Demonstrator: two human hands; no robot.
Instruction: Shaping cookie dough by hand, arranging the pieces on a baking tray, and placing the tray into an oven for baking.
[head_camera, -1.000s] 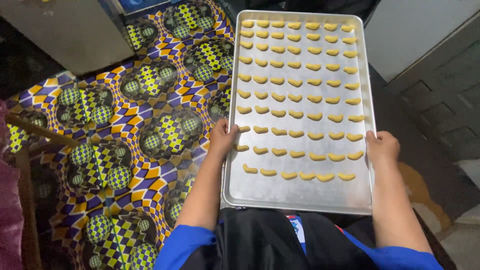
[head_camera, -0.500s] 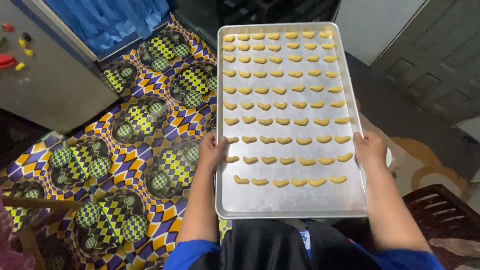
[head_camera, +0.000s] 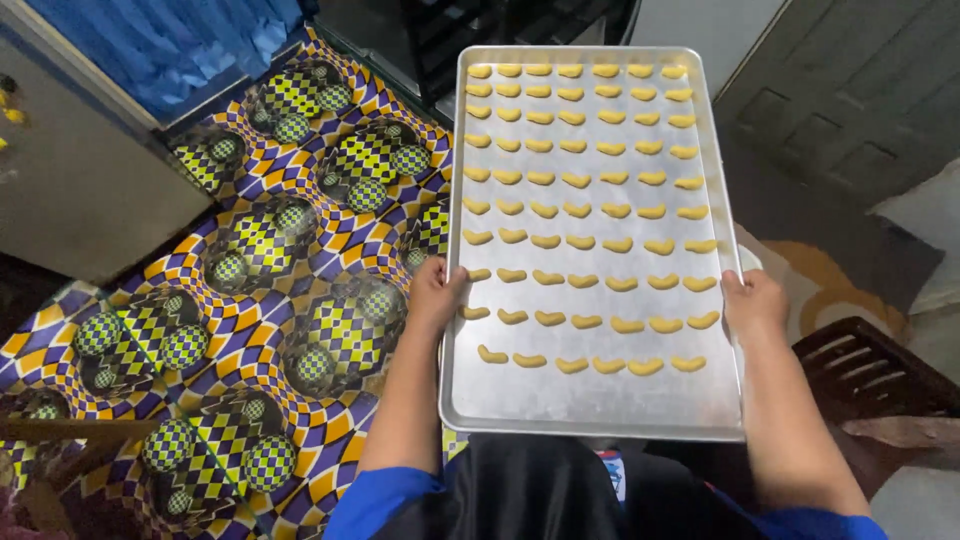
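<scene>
A large metal baking tray (head_camera: 590, 405) is held level in front of me, long side pointing away. Several rows of small yellow crescent-shaped dough pieces (head_camera: 583, 211) cover most of it; the near strip is bare metal. My left hand (head_camera: 434, 294) grips the tray's left rim, thumb over the edge. My right hand (head_camera: 754, 305) grips the right rim at about the same height. Both forearms reach out from blue sleeves.
A patterned floor mat (head_camera: 250, 300) in yellow, purple and orange lies below on the left. A grey cabinet side (head_camera: 70, 180) and blue cloth (head_camera: 190, 40) stand at upper left. A dark slatted crate (head_camera: 870, 370) sits lower right, a dark opening (head_camera: 480, 25) ahead.
The view has swung as I walk with the tray: the mat slid down and left, the blue cloth and dark opening came closer. Both hands keep the same grip.
</scene>
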